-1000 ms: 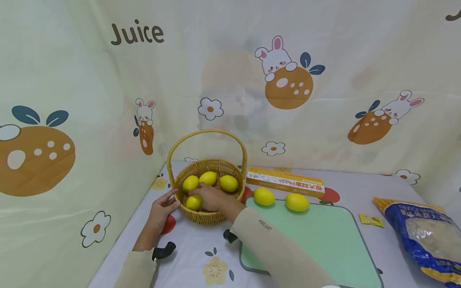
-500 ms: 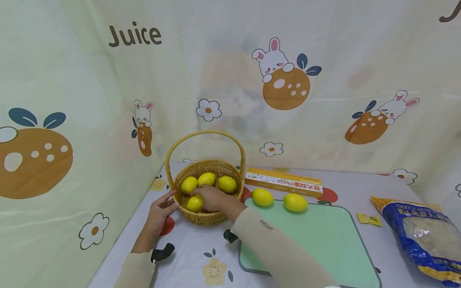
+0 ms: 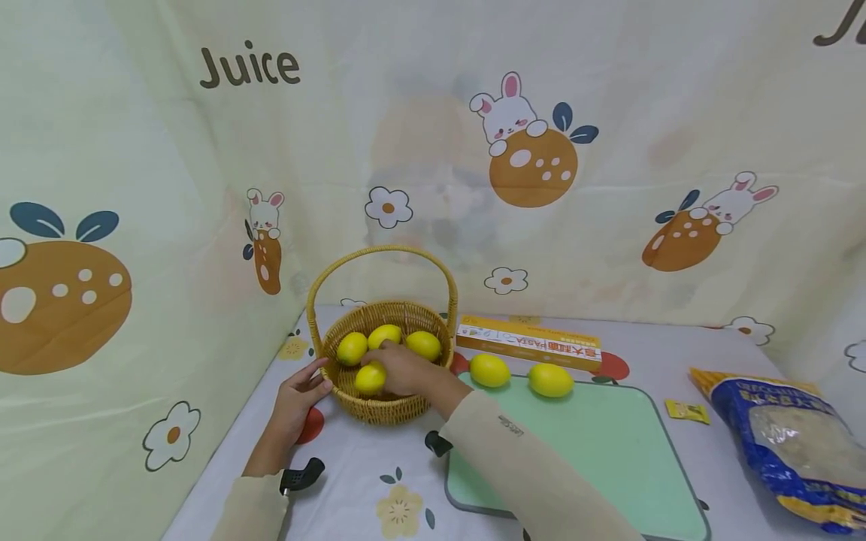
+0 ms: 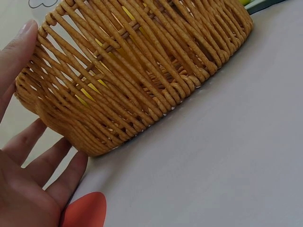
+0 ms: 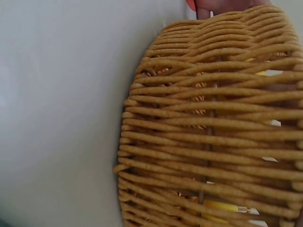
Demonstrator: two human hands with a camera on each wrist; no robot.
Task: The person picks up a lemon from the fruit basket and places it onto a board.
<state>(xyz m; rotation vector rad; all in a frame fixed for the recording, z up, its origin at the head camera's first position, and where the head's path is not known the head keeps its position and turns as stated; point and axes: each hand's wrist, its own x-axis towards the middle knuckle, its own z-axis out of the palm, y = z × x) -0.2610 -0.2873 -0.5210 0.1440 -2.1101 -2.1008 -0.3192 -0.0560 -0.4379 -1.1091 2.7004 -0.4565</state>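
- Left hand (image 3: 295,402), fingers spread apart, touched the wicker basket (image 3: 382,411) at its left.
- Right hand (image 3: 401,370), inside, had fingers clamped on the nearest lemon (image 3: 370,380).
- Three more lemons (image 3: 423,346) lay behind.

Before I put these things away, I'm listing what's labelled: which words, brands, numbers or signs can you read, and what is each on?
"Juice" on the curtain.
"J", cut off at the head view's right edge, also on the curtain.
"意大利面 PASTA" on the box; its smaller print can't be read.
Bag: lettering too blurred to read.
Packet: print too small to read.
Right sleeve: lettering too small to read.
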